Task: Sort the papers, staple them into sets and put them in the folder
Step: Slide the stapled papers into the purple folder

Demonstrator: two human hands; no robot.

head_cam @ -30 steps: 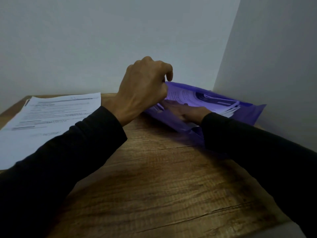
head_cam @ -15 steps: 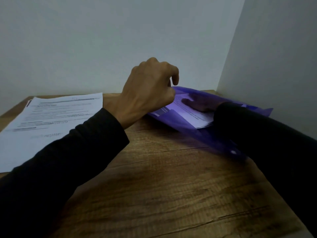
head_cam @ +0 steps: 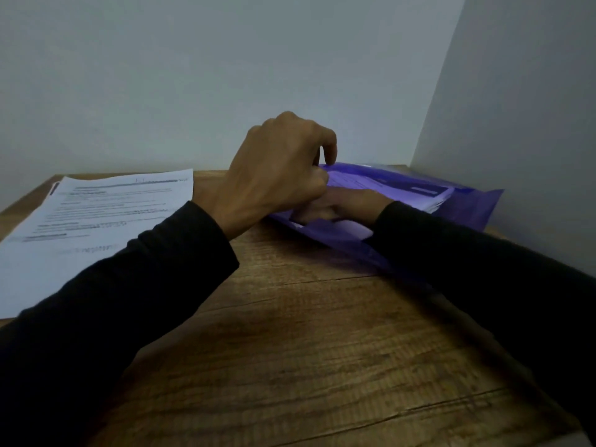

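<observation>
A translucent purple folder [head_cam: 467, 204] lies at the back right of the wooden table [head_cam: 306, 350], against the side wall. Printed papers [head_cam: 387, 185] show through its cover. My left hand [head_cam: 277, 169] is raised over the folder's left end, its fingers curled and pinching the top flap's edge. My right hand [head_cam: 342, 204] lies flat inside the folder's mouth, fingers pointing left, resting on the papers there. More printed papers [head_cam: 90, 227] lie flat at the table's left.
White walls [head_cam: 225, 75] close off the table at the back and at the right. Bare wood stretches in front of the folder down to the near edge.
My right hand, which was reaching deeper under the folder's cover half a second ago, has come back toward the folder's opening. My left hand keeps its hold on the flap.
</observation>
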